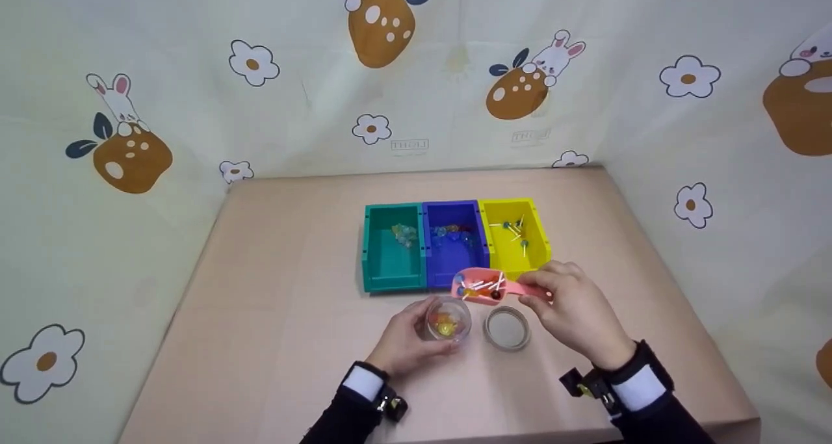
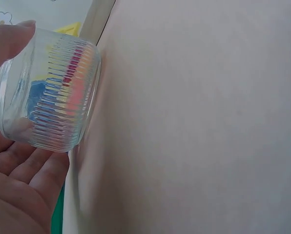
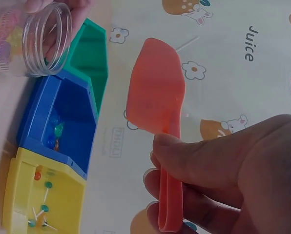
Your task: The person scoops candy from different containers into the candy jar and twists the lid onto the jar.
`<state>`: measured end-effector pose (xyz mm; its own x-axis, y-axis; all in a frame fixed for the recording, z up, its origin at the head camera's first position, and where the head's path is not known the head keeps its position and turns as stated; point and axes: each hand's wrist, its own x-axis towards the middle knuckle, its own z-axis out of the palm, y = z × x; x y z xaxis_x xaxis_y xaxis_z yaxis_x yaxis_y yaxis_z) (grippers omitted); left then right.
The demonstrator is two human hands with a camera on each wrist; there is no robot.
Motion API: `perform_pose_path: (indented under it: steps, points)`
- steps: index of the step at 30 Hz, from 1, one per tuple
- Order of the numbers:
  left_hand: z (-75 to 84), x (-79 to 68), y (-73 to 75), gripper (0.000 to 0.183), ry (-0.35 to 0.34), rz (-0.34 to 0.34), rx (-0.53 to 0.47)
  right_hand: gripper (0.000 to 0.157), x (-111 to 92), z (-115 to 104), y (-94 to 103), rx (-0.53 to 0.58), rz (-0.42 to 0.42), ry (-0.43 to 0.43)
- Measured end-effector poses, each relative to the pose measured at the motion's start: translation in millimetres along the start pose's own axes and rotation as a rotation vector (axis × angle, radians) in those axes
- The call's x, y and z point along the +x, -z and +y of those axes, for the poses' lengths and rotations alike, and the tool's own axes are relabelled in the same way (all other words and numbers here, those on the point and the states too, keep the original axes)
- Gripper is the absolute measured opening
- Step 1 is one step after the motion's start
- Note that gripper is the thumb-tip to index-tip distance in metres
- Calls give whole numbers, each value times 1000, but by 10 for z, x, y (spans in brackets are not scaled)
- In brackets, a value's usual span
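Note:
My left hand [image 1: 409, 340] grips a clear ribbed jar [image 2: 62, 92] around its side, thumb on one side and fingers on the other. Colored pieces, yellow and reddish among them, lie in the bottom of the jar. In my right hand [image 1: 582, 311] is the handle of a pink scoop [image 3: 157, 87], pinched between thumb and fingers. Several white-stemmed pins with colored round heads [image 1: 481, 288] fill the scoop, which hangs above and to the right of the jar's mouth. A round lid [image 1: 507, 329] lies on the table just right of the jar.
Behind the hands stand three joined bins: a green bin [image 1: 393, 278] and a blue bin [image 1: 455, 203] with small translucent pieces, and a yellow bin [image 1: 539, 236] with several pins. A patterned cloth wall [image 1: 292, 125] rises around the pinkish tabletop [image 1: 279, 288].

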<state>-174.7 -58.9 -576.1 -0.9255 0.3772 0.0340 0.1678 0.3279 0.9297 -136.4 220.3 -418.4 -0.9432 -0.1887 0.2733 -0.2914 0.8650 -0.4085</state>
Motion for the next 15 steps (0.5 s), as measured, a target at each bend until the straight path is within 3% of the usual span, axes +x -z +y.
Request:
perform_pose_path:
  steps: [15]
  points:
    - [-8, 9, 8, 89, -3, 5, 1, 20, -5, -118, -108, -97, -85, 26]
